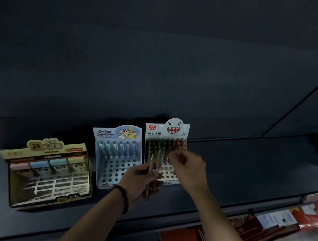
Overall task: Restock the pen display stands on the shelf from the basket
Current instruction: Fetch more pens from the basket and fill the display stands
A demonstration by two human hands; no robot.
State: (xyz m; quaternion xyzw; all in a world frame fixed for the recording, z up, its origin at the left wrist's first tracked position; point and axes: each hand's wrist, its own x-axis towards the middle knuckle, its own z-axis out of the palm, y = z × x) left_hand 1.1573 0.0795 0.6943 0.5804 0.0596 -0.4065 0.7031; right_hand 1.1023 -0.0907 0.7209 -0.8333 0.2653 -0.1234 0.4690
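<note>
Nearest, just in front of the monster-face stand (168,131), a bundle of pens (151,183) was gripped upright in the left hand (137,181), its fingers curled round the barrels; it was judged to be held there as a ready supply, so that single pens could be drawn off close to the holes. Well to the left of that stand, at much the same depth, a yellow display box (47,173) was set on the shelf (250,166), its compartments largely unfilled. A little farther in, the right hand (188,166) was raised against the stand's front with its fingers drawn together as if for a pinch; through the blur it could not be told whether a pen was held. The stand's upper rows were seen filled with green and brown pens while holes below were left open, so the restocking was judged part done. Just to its left a cartoon stand (115,153) was stood, only its upper part filled. The basket was not to be seen
</note>
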